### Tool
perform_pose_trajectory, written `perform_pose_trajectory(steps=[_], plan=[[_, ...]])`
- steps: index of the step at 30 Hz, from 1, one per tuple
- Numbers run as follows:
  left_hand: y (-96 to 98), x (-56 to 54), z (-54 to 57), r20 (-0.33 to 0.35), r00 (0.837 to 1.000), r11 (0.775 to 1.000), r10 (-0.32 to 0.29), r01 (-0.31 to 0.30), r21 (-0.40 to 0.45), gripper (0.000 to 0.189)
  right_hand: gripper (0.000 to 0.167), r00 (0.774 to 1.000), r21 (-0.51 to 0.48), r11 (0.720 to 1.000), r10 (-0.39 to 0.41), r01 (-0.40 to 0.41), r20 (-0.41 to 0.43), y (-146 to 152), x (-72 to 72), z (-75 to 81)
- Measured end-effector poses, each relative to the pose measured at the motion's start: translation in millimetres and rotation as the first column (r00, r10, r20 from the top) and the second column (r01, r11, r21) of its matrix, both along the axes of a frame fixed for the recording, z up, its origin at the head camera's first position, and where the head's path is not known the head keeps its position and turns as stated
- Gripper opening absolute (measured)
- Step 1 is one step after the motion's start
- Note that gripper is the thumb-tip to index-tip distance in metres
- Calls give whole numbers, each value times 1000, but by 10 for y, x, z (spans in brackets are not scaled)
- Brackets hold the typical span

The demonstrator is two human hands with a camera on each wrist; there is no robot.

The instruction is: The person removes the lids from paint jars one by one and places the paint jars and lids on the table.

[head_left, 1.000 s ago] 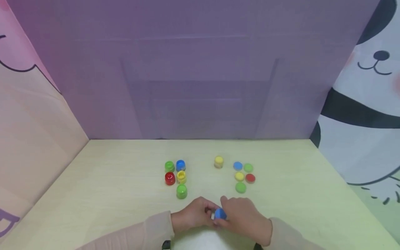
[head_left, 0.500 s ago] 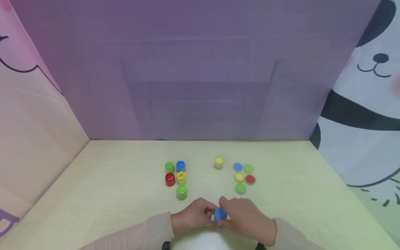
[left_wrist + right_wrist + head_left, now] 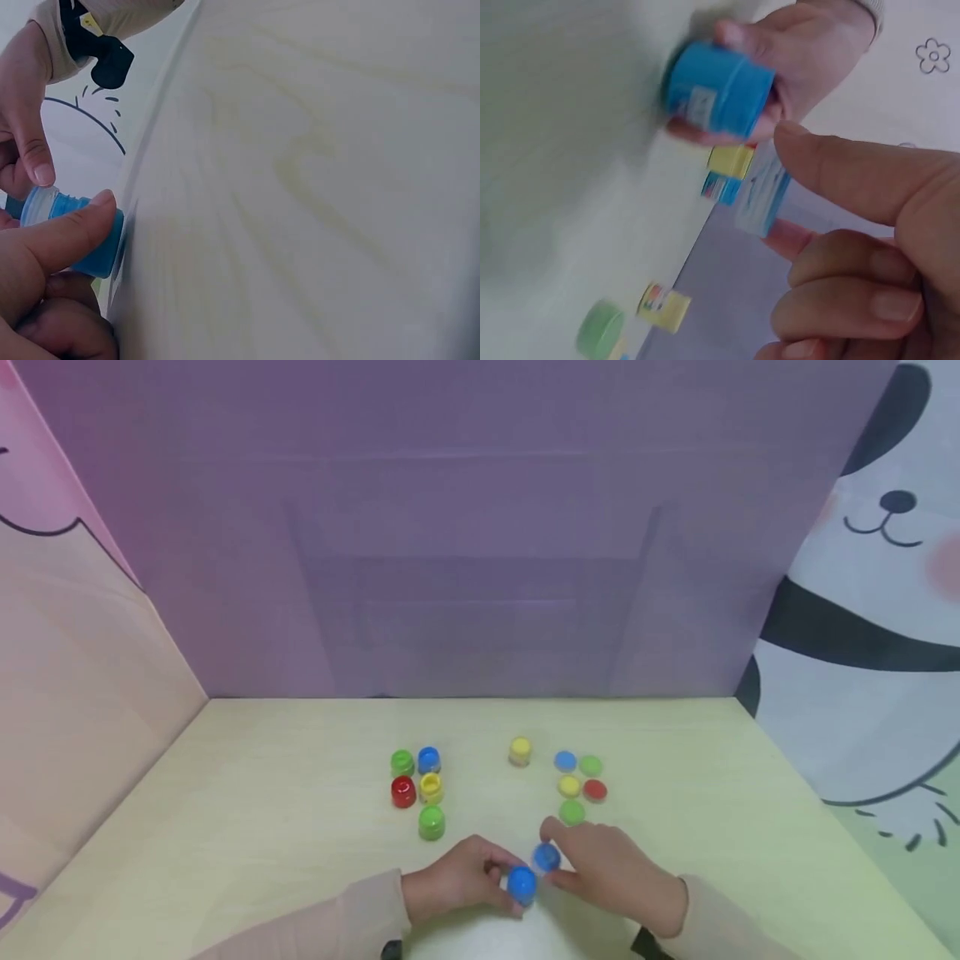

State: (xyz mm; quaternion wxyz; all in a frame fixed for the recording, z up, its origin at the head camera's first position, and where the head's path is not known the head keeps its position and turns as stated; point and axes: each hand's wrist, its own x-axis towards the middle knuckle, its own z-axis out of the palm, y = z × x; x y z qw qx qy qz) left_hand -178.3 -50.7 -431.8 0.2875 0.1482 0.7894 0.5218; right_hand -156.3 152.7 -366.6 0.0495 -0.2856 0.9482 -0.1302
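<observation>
Near the table's front edge, my left hand (image 3: 459, 885) grips a small blue jar (image 3: 522, 887) between thumb and fingers. The mouth of the jar is uncovered. Just right of it, my right hand (image 3: 618, 870) pinches a round blue lid (image 3: 547, 857) by its edge, thumb on one side and finger on the other. In the right wrist view a gap shows between the lid (image 3: 765, 193) and the jar (image 3: 712, 86), which carries a small pale label. From the left wrist, the jar (image 3: 101, 255) appears partly covered by my thumb.
Ahead on the left stand lidless jars: green (image 3: 402, 763), blue (image 3: 429, 760), red (image 3: 403, 792), yellow (image 3: 431, 788) and another green (image 3: 432, 822). A lidded yellow jar (image 3: 520, 752) is mid-table. Several loose lids, including a red lid (image 3: 595, 791), lie at right. A purple wall (image 3: 480, 568) backs the table.
The blue lid was on the jar between both hands; now it is off. My right hand has moved slightly right and away from the jar with it, while my left still holds the jar.
</observation>
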Motion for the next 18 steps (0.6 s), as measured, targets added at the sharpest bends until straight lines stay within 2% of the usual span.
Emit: perform_pose_trajectory(steps=[6, 14, 18], plan=[[-116, 1, 4, -4, 1000, 1000, -10, 10, 9, 30, 32, 999, 22, 998, -52, 51, 12, 162, -87, -44], [-401, 13, 57, 52, 998, 999, 38, -38, 12, 35, 34, 989, 33, 990, -142, 140, 41, 409, -268, -147], [-572, 7, 86, 46, 998, 999, 54, -54, 4, 37, 34, 987, 43, 986, -160, 159, 26, 511, -371, -191]])
